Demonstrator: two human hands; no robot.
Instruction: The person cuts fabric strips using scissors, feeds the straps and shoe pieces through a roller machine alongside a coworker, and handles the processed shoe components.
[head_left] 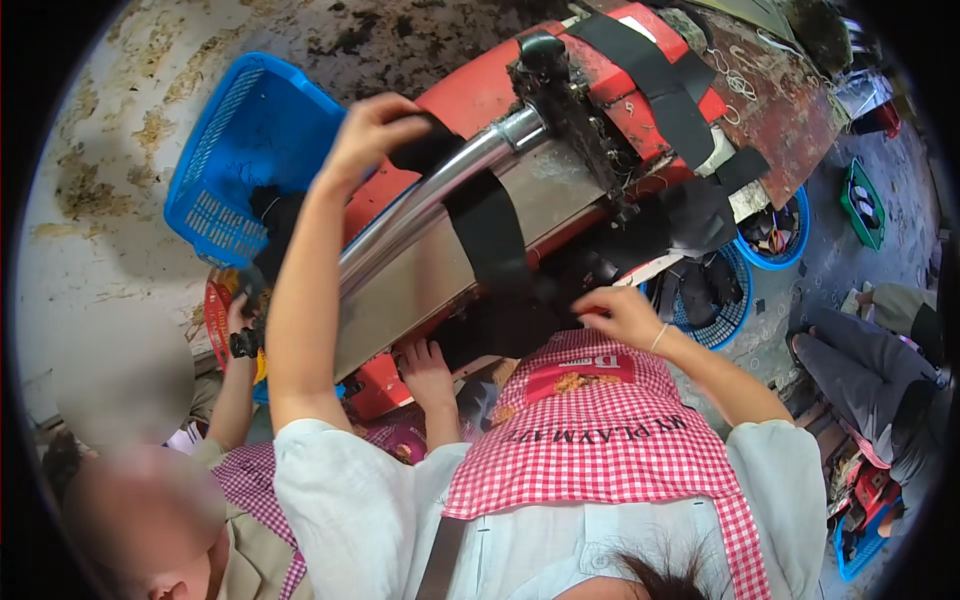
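Observation:
A shiny metal roller [440, 180] runs slantwise across a red machine [480, 90]. Beyond the roller, my raised left hand [370, 135] is closed, slightly blurred, with its fingers on a black sheet piece [425, 148]. Another black strip [488, 230] lies over the metal plate [400, 310] on the near side. My right hand [625, 318] is pinched at the edge of a dark sheet [515, 325] by the machine's near edge; its fingertips are partly lost against the black. A co-worker's hand [428, 375] touches the same dark material from the left.
A blue basket [205, 190] with black pieces stands at the left. Black pieces lie along the machine's right end [650, 90]. Round blue baskets [735, 325] sit below it. A co-worker [240, 500] is close on my left; another person's legs [860, 360] show at right.

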